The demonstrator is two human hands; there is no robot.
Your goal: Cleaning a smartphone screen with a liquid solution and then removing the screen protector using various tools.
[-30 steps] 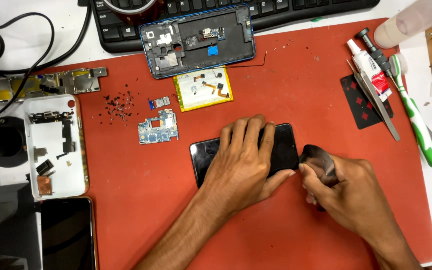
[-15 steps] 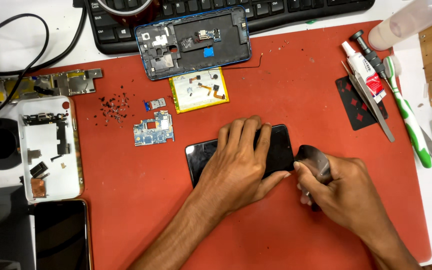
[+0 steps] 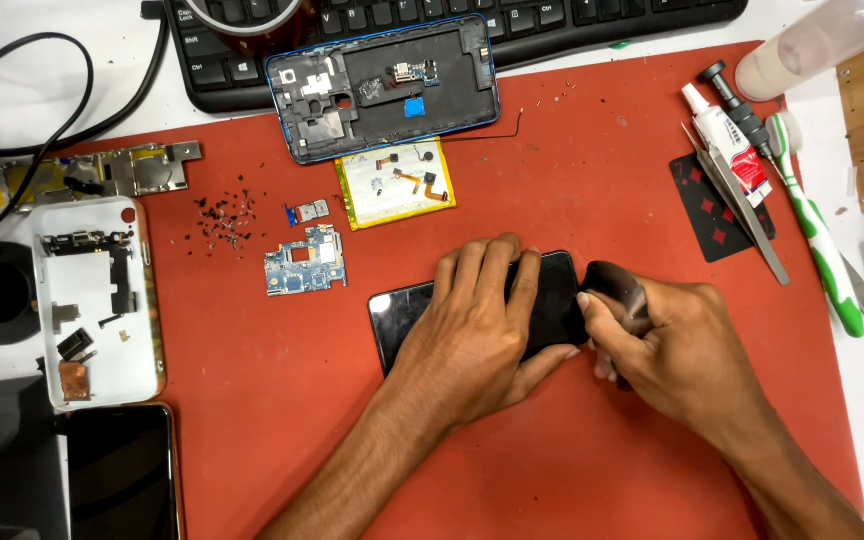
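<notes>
A black phone screen [image 3: 407,315] lies flat on the red work mat [image 3: 602,170]. My left hand [image 3: 472,330] presses down on it with spread fingers, covering most of its middle. My right hand [image 3: 677,345] is at the screen's right end, closed around a small dark curved piece [image 3: 614,283] that it holds against that edge. What exactly the dark piece is, I cannot tell.
An opened blue-rimmed phone frame [image 3: 384,88], a yellow battery [image 3: 395,195], a small blue circuit board [image 3: 306,265] and several tiny screws [image 3: 227,220] lie on the mat. White parts tray [image 3: 97,300] at left; keyboard [image 3: 452,25] behind; tweezers [image 3: 742,215], toothbrush [image 3: 822,250], glue tube [image 3: 727,135] at right.
Both hands stay on the screen and the dark piece. The view has drifted slightly, so everything sits a little to the left of where it was.
</notes>
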